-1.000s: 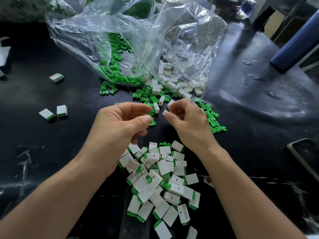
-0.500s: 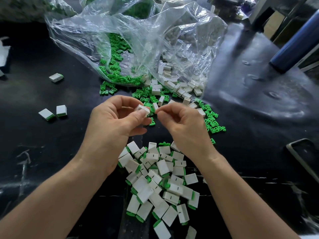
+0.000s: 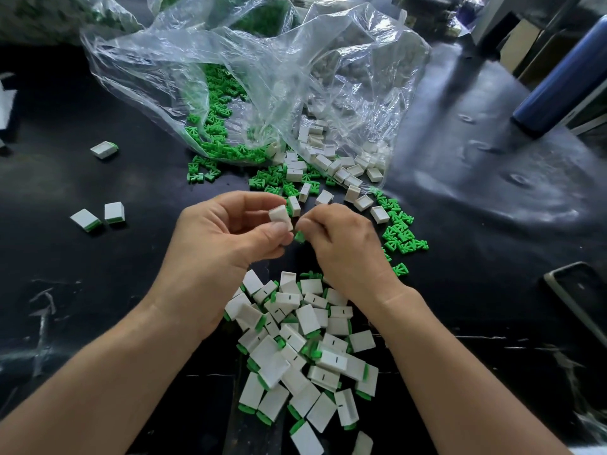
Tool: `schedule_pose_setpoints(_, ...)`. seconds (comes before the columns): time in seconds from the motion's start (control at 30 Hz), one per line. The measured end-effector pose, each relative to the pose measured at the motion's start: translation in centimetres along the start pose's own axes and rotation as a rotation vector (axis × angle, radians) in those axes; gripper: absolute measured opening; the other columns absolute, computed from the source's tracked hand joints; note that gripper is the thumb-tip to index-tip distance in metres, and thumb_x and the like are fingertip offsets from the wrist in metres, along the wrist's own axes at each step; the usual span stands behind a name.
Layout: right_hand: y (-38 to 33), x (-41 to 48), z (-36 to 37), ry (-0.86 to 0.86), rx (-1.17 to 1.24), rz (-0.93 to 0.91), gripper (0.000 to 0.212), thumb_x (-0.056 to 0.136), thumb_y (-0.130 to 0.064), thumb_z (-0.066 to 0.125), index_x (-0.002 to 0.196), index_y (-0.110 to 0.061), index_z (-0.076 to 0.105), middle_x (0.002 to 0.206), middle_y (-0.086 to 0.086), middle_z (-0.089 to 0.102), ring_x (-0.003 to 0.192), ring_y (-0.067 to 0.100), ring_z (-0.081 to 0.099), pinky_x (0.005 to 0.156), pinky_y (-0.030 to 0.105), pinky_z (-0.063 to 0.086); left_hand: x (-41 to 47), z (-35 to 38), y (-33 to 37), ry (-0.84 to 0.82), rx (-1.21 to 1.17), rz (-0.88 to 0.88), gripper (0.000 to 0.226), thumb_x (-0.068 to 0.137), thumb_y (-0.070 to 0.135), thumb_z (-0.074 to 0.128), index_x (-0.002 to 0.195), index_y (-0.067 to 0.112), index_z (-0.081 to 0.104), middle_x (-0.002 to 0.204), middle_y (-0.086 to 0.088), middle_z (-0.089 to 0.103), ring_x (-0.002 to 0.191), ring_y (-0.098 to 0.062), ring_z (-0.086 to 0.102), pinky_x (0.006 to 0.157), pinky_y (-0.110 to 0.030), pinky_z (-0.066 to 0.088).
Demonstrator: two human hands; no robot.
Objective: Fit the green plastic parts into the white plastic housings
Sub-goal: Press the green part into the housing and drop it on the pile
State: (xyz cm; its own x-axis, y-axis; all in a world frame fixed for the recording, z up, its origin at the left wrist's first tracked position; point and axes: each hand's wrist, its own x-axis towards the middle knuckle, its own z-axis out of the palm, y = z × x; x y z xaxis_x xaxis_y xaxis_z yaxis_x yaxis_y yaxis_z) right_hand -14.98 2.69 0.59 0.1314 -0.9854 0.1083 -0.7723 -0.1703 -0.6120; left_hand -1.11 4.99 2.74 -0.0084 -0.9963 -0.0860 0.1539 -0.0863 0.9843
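My left hand (image 3: 226,238) pinches a white housing (image 3: 280,215) between thumb and fingers, held above the black table. My right hand (image 3: 341,238) pinches a small green part (image 3: 299,236) just right of and below that housing, close to it. Loose green parts (image 3: 399,233) lie scattered to the right and spill from the clear plastic bag (image 3: 249,80). Empty white housings (image 3: 331,167) lie at the bag's mouth. A heap of assembled white pieces with green ends (image 3: 302,343) sits between my forearms.
Three assembled pieces lie apart on the left (image 3: 98,216), (image 3: 104,149). A dark phone-like object (image 3: 578,297) lies at the right edge. A blue cylinder (image 3: 565,80) stands at the far right. The table top is black (image 3: 98,290).
My two hands have come closer together. The white housing now shows clearly in my left fingers, and the green part shows at my right fingertips.
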Motion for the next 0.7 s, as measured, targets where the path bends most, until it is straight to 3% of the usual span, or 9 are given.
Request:
schedule_pose_setpoints(0.13,-0.2,-0.2,-1.4,0.000,0.501,0.147,0.018,0.094,-0.017,0.051,0.081,-0.027,0.059,0.072,-0.007,0.059,0.058,-0.001,0.059,0.057,0.018,0.045,-0.1,0.0,0.3,-0.031,-0.082,-0.068,0.018,0.078,-0.003,0.059,0.084,0.011,0.067,0.065,-0.002,0.068,0.064,-0.015,0.070,0.056,-0.017,0.053)
schedule_pose_setpoints(0.27,-0.6,-0.7,-2.0,-0.018,0.762,0.135,0.024,0.092,-0.003,0.051,0.084,-0.023,0.063,0.065,-0.008,0.060,0.054,0.001,0.059,0.051,0.013,0.046,-0.1,0.0,0.4,-0.030,-0.085,-0.083,0.019,0.081,-0.003,0.057,0.086,0.013,0.065,0.066,-0.001,0.068,0.061,-0.013,0.068,0.053,-0.018,0.053)
schedule_pose_setpoints(0.37,-1.0,-1.0,-2.2,-0.042,0.838,0.130,0.022,0.090,0.001,0.052,0.083,-0.016,0.062,0.066,-0.005,0.063,0.056,0.004,0.061,0.053,0.015,0.048,-0.1,0.0,0.4,-0.036,0.010,-0.044,0.024,0.080,-0.002,0.059,0.083,0.020,0.070,0.068,0.003,0.068,0.061,-0.006,0.062,0.054,-0.015,0.051)
schedule_pose_setpoints(0.47,-1.2,-1.2,-2.5,-0.037,0.888,0.125,0.019,0.088,0.002,0.054,0.082,-0.014,0.060,0.067,-0.001,0.065,0.057,0.006,0.063,0.053,0.016,0.050,-0.2,0.1,0.5,-0.045,-0.036,-0.069,0.022,0.077,-0.007,0.060,0.078,0.013,0.069,0.068,-0.001,0.070,0.063,-0.010,0.065,0.057,-0.016,0.053)
schedule_pose_setpoints(0.7,-1.6,-1.6,-2.6,-0.026,0.769,0.050,0.021,0.087,-0.002,0.058,0.079,-0.022,0.062,0.070,-0.005,0.065,0.063,0.002,0.061,0.056,0.015,0.049,-0.3,0.1,0.5,-0.086,-0.080,-0.086,0.019,0.074,-0.009,0.058,0.082,0.006,0.066,0.069,-0.006,0.071,0.064,-0.015,0.069,0.059,-0.018,0.054)
